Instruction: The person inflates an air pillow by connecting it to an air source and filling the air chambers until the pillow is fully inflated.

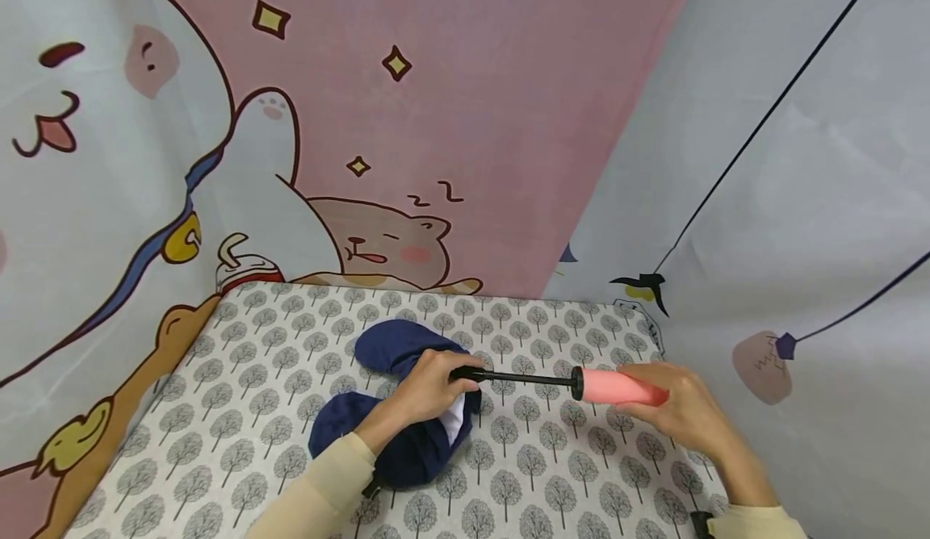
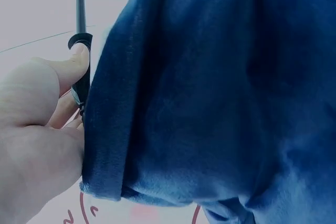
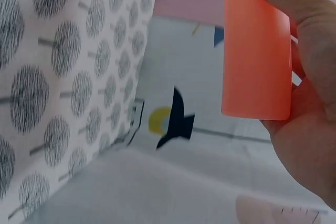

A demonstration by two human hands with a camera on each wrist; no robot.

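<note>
A hand pump with a coral-pink barrel (image 1: 613,386) and a thin black rod (image 1: 530,378) stretches level between both hands. My right hand (image 1: 683,402) grips the barrel, thumb on one side and fingers on the other; the barrel (image 3: 257,56) also fills the upper right of the right wrist view. With the left hand (image 1: 429,382) I pinch the pump's tapered black end (image 2: 81,85), right at the edge of a navy, plush, U-shaped neck pillow (image 1: 403,345). A white patch (image 1: 454,419) shows on the pillow beside my fingers. Where the black tip ends is hidden.
The pillow lies on a table covered with a tree-print cloth (image 1: 240,450). A pink and white cartoon-printed curtain (image 1: 508,119) rises behind it and along both sides. A small black strap end (image 1: 372,487) pokes out under the pillow's near edge.
</note>
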